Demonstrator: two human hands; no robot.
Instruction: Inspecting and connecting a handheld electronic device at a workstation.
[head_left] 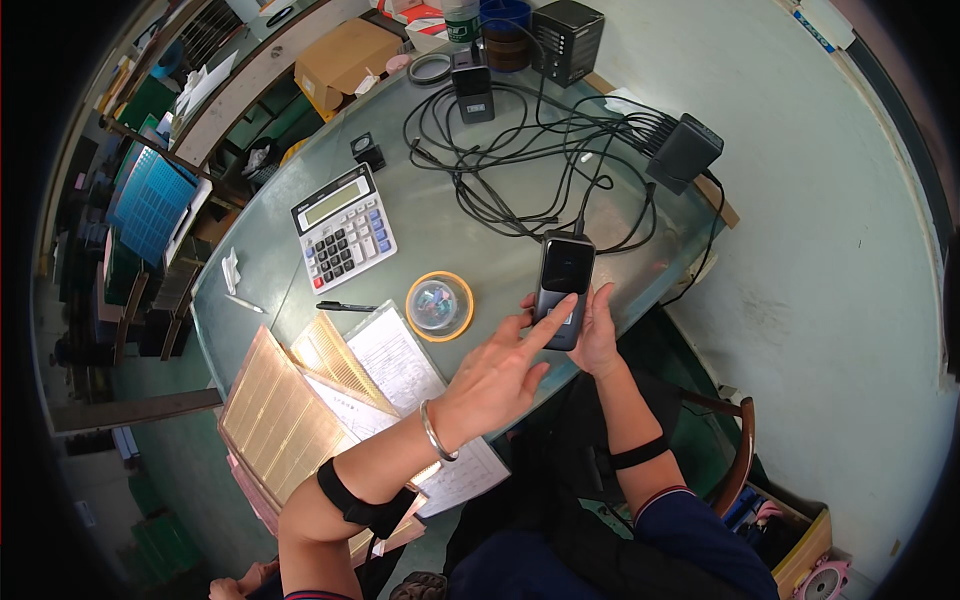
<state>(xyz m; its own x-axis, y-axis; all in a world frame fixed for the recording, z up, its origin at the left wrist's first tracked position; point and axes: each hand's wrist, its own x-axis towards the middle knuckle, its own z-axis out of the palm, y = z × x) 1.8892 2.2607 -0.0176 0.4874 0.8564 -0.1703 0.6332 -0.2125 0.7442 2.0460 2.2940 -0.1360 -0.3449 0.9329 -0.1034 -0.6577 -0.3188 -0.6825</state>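
A dark power bank [566, 280] with a glossy screen area stands tilted at the table's near right edge, a black cable plugged into its top end. My right hand [596, 335] holds it from the right and beneath, and fingertips show past its left side. Over its front reaches my left hand [500, 375], the index finger stretched out and touching the face below the screen. The thumb of that hand stands apart, and it grips nothing. A silver bangle [436, 432] circles my left wrist. Tangled black cables [490, 180] lie beyond the power bank.
On the glass-topped table are a calculator [345, 228], a pen [347, 307], a round clear container [438, 306], papers [395, 350] and gold-coloured sheets [285, 390]. A black adapter block [685, 155] and a black box [568, 40] stand farther off. Another person's hand [243, 583] shows lower left.
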